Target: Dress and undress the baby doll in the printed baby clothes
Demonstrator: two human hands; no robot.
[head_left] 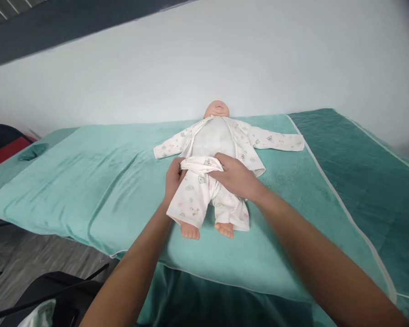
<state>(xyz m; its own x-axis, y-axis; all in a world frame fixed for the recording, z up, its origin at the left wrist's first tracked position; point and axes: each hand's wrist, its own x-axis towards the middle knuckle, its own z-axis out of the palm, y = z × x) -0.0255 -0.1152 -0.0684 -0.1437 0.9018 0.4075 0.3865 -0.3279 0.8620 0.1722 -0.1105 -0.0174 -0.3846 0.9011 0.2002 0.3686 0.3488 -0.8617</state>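
Note:
A baby doll (209,141) lies on its back on a green-covered bed, head toward the wall and feet toward me. White printed pants (190,196) cover its legs, with both bare feet sticking out below the cuffs. My left hand (174,178) grips one side of the pants' bunched waistband, while my right hand (234,176) pinches the other side, thumb on top. The waistband is at the doll's lower belly. A matching printed jacket (277,140) hangs open at the front, its sleeves spread out to both sides over a pale grey torso.
The bed (71,177) has a light green cover, with a darker green sheet (354,168) at the right. A white wall (191,59) runs behind it. At the lower left stands a black chair (51,295) with a printed cloth (39,314) on it.

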